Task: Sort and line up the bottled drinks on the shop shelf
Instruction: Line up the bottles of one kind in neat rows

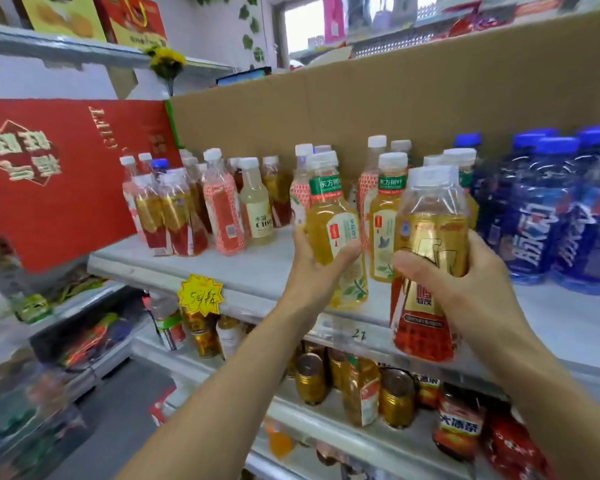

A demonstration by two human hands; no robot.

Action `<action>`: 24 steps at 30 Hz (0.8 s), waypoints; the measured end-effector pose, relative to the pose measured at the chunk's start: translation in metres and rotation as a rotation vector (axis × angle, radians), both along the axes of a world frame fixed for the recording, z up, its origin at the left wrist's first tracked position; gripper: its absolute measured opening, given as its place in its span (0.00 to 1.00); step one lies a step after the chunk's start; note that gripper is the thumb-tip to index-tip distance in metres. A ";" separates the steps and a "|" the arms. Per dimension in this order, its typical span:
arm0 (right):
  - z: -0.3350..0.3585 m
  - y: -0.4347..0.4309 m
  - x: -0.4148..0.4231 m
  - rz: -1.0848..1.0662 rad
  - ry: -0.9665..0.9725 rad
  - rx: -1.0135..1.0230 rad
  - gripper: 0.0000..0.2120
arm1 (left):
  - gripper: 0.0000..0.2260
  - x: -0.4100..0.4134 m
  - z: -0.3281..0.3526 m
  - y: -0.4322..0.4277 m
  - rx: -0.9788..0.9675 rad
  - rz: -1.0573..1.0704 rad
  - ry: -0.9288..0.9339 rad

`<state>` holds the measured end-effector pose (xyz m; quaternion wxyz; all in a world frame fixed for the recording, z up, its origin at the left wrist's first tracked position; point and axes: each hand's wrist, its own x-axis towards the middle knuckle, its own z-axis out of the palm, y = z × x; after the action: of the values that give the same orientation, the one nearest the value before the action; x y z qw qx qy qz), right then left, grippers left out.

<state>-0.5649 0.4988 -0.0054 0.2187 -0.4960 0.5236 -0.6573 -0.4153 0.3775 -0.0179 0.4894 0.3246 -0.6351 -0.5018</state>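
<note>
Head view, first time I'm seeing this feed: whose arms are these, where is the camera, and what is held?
No robot here: a person wears one wide-angle camera on the head, looking down at their bare hands. The left hand grips a yellow tea bottle; the right hand grips a gold-and-red bottle, both held in front of the white shelf. On it stand red-labelled bottles at left and blue bottles at right.

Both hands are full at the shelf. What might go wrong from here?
Left hand and right hand each grip a bottle, so neither is free to catch a fall. The red bottle is held before the shelf front; a slip could drop it onto the cans below. The tea bottle may knock its crowded neighbours.
</note>
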 end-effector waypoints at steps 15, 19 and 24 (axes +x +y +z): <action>0.003 -0.037 0.013 -0.165 0.086 -0.010 0.28 | 0.38 -0.019 -0.017 -0.062 -0.101 -0.296 -0.124; 0.003 -0.053 0.036 -0.177 0.133 0.024 0.27 | 0.35 0.007 -0.014 -0.062 -0.209 -0.277 -0.285; 0.006 -0.093 0.088 -0.151 0.163 0.013 0.26 | 0.14 0.086 -0.018 -0.083 -0.353 -0.134 -0.256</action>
<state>-0.4772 0.4053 0.0004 0.1286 -0.5056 0.5795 -0.6261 -0.3289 0.2946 -0.0356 0.4193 0.2522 -0.7901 -0.3691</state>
